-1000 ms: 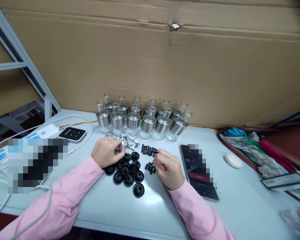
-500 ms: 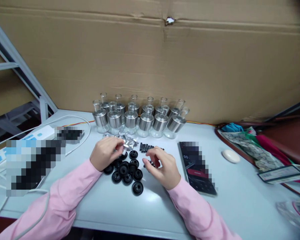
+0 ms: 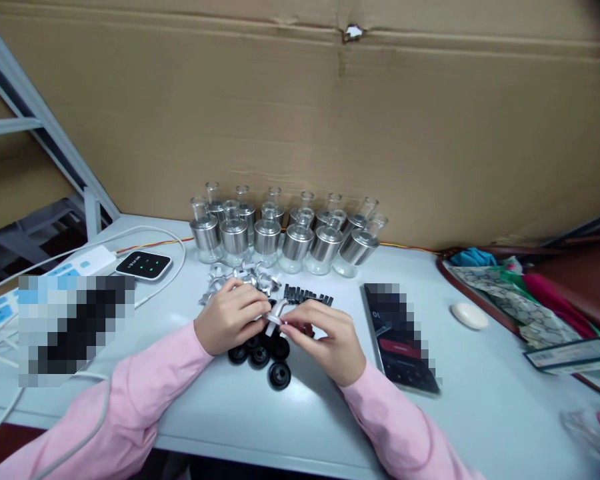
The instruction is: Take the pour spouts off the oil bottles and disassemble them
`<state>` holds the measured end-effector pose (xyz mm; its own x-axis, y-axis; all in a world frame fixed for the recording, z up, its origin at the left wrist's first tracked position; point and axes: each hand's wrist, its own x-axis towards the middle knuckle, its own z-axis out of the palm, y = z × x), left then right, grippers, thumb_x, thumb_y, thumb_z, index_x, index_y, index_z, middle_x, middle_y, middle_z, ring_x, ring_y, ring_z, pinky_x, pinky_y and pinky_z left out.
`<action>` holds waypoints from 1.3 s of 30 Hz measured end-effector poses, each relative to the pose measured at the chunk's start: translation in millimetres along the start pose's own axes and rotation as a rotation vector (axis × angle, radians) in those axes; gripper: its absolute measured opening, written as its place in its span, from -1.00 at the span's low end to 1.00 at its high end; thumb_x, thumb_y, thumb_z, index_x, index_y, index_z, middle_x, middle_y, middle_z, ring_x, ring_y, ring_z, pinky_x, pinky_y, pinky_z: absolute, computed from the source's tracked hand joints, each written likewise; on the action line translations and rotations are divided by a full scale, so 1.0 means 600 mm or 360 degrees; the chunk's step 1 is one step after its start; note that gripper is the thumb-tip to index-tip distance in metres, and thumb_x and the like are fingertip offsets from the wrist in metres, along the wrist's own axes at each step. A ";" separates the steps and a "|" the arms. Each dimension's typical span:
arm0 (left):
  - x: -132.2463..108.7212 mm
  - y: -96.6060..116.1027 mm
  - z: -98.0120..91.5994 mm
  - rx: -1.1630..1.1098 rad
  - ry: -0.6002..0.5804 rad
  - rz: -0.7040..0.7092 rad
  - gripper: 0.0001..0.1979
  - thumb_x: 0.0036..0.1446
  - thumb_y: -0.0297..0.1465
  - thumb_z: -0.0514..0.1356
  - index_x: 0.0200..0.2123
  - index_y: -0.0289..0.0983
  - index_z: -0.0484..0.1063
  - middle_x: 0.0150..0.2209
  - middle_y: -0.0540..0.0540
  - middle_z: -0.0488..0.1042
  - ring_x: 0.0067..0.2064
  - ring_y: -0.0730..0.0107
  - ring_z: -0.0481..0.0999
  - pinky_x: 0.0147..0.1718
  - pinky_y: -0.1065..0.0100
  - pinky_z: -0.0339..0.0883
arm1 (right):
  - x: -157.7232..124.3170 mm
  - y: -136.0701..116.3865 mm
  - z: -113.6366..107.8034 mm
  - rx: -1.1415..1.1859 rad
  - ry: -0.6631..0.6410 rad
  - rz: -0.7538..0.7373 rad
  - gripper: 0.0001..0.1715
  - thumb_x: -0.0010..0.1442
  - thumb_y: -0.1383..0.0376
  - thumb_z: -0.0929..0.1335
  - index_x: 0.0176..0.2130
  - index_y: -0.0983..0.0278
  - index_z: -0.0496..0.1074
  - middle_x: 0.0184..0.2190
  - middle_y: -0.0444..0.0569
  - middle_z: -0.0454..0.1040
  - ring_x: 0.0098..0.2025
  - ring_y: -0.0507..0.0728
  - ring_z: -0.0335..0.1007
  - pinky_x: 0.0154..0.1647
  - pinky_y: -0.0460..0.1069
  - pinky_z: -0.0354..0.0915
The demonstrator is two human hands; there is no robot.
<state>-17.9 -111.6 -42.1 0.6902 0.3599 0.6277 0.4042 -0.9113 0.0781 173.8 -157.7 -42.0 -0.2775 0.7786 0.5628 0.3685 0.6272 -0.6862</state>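
Observation:
My left hand (image 3: 236, 315) is closed on a silver pour spout (image 3: 276, 315), held above the black ring-shaped stoppers (image 3: 279, 375). My right hand (image 3: 333, 340) meets it from the other side, thumb and forefinger pinched together at the spout's edge. Whatever lies between those two fingertips is too small to make out. More silver spouts (image 3: 260, 277) are heaped just behind my left hand. Short black tubes (image 3: 307, 295) lie in a row behind my right hand. Both hands partly cover the stoppers.
Glass bottles with metal sleeves (image 3: 299, 241) stand in two rows at the back, before a cardboard wall (image 3: 300, 120). A phone (image 3: 400, 340) lies to the right, near a white oval object (image 3: 469, 316). Cables, a power strip (image 3: 87, 261) and a small device (image 3: 144, 265) occupy the left.
My left hand has brought a silver spout from the heap rightward and toward me. My right hand, which was over the small black parts, has closed its fingertips at the spout.

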 end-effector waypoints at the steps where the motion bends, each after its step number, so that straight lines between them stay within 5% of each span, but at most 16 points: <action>1: 0.000 0.000 0.001 0.0020 -0.0004 -0.0010 -0.86 0.16 -0.48 0.00 -0.36 -0.29 0.34 -0.40 -0.05 0.50 -0.38 0.42 0.41 -0.30 0.32 0.13 | 0.002 -0.001 -0.004 0.0003 -0.0003 0.0034 -0.91 0.12 0.35 0.33 -0.33 0.25 0.46 -0.46 -0.06 0.47 -0.50 0.00 0.30 -0.50 -0.09 0.26; 8: -0.009 -0.003 0.006 0.0071 0.0070 -0.0076 -0.87 0.13 -0.48 0.02 -0.39 -0.28 0.36 -0.41 -0.03 0.50 -0.42 0.45 0.41 -0.27 0.27 0.03 | 0.010 0.026 -0.049 -0.0524 -0.0227 0.0249 -0.97 0.00 0.35 0.40 -0.44 0.22 0.49 -0.52 -0.09 0.32 -0.37 0.11 0.20 -0.29 0.05 0.16; 14: -0.010 -0.002 0.004 0.0072 0.0131 -0.0078 -0.89 0.12 -0.45 0.03 -0.39 -0.28 0.34 -0.42 -0.03 0.50 -0.41 0.44 0.42 -0.26 0.26 0.04 | -0.002 0.030 -0.031 -0.0742 -0.0528 0.0302 -0.79 -0.08 0.41 0.40 -0.35 0.18 0.46 -0.33 -0.03 0.28 -0.22 0.17 0.15 -0.21 0.08 0.10; 20: -0.012 -0.003 0.004 0.0094 0.0111 -0.0075 -0.88 0.10 -0.44 0.02 -0.42 -0.26 0.34 -0.42 -0.04 0.49 -0.40 0.42 0.41 -0.21 0.24 0.06 | -0.006 0.033 -0.016 -0.0755 -0.0588 0.0297 -0.82 -0.06 0.45 0.36 -0.40 0.20 0.46 -0.37 -0.04 0.25 -0.25 0.16 0.14 -0.25 0.06 0.08; 27: -0.012 -0.002 0.003 0.0062 0.0096 -0.0073 -0.87 0.10 -0.47 0.01 -0.40 -0.27 0.34 -0.42 -0.04 0.48 -0.40 0.44 0.40 -0.20 0.24 0.06 | 0.001 0.028 -0.016 -0.0416 -0.0310 0.0226 -0.87 0.00 0.46 0.33 -0.41 0.25 0.42 -0.38 -0.04 0.35 -0.27 0.12 0.25 -0.24 0.03 0.21; 39: -0.002 0.012 0.004 0.0020 0.0021 0.0000 -0.79 0.19 -0.50 -0.10 -0.33 -0.28 0.31 -0.42 -0.05 0.47 -0.39 0.42 0.38 -0.22 0.25 0.05 | 0.002 0.005 -0.002 0.0450 0.0221 0.0481 -0.85 0.16 0.31 0.27 -0.25 0.23 0.42 -0.34 -0.05 0.42 -0.30 0.04 0.36 -0.30 -0.06 0.29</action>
<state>-14.3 -118.4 -44.0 0.6824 0.3570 0.6379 0.4116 -0.9088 0.0683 175.6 -154.8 -42.7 -0.0653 0.9304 0.3607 0.1520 0.3665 -0.9179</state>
